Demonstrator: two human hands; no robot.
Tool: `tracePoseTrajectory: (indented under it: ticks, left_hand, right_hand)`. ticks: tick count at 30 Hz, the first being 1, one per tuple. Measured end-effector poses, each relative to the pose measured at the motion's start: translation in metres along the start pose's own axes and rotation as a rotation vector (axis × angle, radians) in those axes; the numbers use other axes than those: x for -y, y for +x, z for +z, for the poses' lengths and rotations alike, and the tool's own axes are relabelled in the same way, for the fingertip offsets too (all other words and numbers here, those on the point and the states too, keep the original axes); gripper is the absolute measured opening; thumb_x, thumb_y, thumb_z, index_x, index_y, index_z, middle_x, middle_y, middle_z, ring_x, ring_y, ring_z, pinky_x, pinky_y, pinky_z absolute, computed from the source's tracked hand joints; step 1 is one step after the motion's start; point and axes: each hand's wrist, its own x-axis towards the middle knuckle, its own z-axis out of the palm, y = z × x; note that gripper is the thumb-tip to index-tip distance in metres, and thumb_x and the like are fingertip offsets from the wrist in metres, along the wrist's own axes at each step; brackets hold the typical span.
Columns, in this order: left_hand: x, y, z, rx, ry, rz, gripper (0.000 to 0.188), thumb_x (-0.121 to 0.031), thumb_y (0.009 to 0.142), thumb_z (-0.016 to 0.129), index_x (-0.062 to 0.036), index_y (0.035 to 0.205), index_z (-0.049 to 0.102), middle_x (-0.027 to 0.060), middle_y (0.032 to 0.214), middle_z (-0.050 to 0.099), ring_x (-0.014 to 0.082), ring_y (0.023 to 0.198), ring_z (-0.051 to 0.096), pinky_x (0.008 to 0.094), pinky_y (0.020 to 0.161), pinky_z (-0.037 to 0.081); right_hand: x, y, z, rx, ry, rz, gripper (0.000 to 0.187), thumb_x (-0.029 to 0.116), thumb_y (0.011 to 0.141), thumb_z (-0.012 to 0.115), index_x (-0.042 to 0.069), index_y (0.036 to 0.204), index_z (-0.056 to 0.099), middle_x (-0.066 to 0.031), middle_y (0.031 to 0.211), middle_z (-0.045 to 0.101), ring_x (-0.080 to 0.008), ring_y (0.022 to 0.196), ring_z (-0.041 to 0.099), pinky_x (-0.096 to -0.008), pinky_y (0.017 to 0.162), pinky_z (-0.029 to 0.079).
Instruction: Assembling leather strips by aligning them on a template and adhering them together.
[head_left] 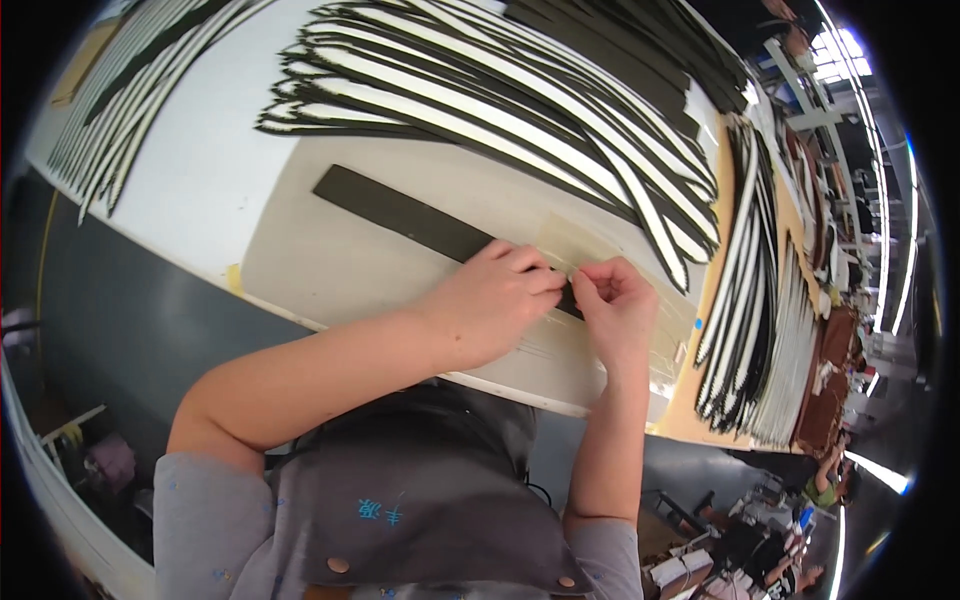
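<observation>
A flat dark strip point(400, 217) lies slantwise on a grey board point(345, 270) in front of me. My left hand point(505, 300) rests over its right part, with bent fingers pressed together on the strip; the thumb is hidden. Close beside those fingertips, my right hand point(620, 300) is closed in a pinch of thumb and forefinger at the strip's right end. What sits between the right fingertips is too small to make out. A short piece of the dark strip shows between the two hands.
Many dark-edged white strips point(470, 95) lie in a bundle beyond the board. More strips point(150, 95) lie at the far left, and other bundles point(740, 290) at the right. Yellowish tape point(570, 240) covers part of the board. The table's near edge runs by my apron point(430, 490).
</observation>
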Motion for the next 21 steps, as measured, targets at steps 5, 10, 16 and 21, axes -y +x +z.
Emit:
tracePoseTrajectory:
  ticks: [5,10,16,21]
  left_hand:
    - [0.001,-0.005,0.005,-0.022,-0.005,0.013,0.034,-0.008,0.084,0.062,-0.0031,0.116,0.071,0.0044,0.127,0.067,0.0233,0.12,0.056,0.0382,0.104,0.044]
    - [0.002,-0.007,0.002,0.011,-0.012,0.022,0.032,-0.008,0.088,0.058,-0.0022,0.117,0.07,0.0063,0.131,0.064,0.0237,0.122,0.054,0.0371,0.107,0.042]
    - [-0.002,-0.003,0.0,0.076,0.013,-0.013,0.033,-0.007,0.088,0.058,-0.0016,0.119,0.069,0.0097,0.134,0.062,0.0253,0.124,0.055,0.0387,0.108,0.042]
    - [0.019,-0.008,-0.032,0.006,0.082,-0.076,0.022,-0.016,0.084,0.065,-0.0098,0.102,0.076,0.0041,0.119,0.069,0.0242,0.117,0.061,0.0387,0.102,0.047]
  right_hand:
    - [-0.007,0.0,-0.022,-0.08,0.203,0.075,0.008,0.007,0.092,0.073,0.002,0.096,0.068,-0.0018,0.081,0.068,-0.006,0.063,0.061,-0.0202,0.056,0.048]
    - [-0.086,-0.013,-0.104,-0.324,0.129,-0.031,0.011,0.009,0.096,0.071,0.001,0.103,0.069,-0.0016,0.083,0.068,-0.0061,0.071,0.061,-0.0204,0.063,0.05]
    - [-0.122,-0.03,-0.145,-0.462,-0.264,-0.089,0.019,0.012,0.095,0.072,0.0,0.11,0.07,-0.0011,0.085,0.068,-0.0072,0.072,0.059,-0.0215,0.067,0.047]
    - [-0.04,-0.034,-0.085,-0.06,-0.179,-0.12,0.033,0.006,0.078,0.083,0.003,0.108,0.071,-0.0016,0.088,0.065,-0.0115,0.071,0.058,-0.0271,0.066,0.049]
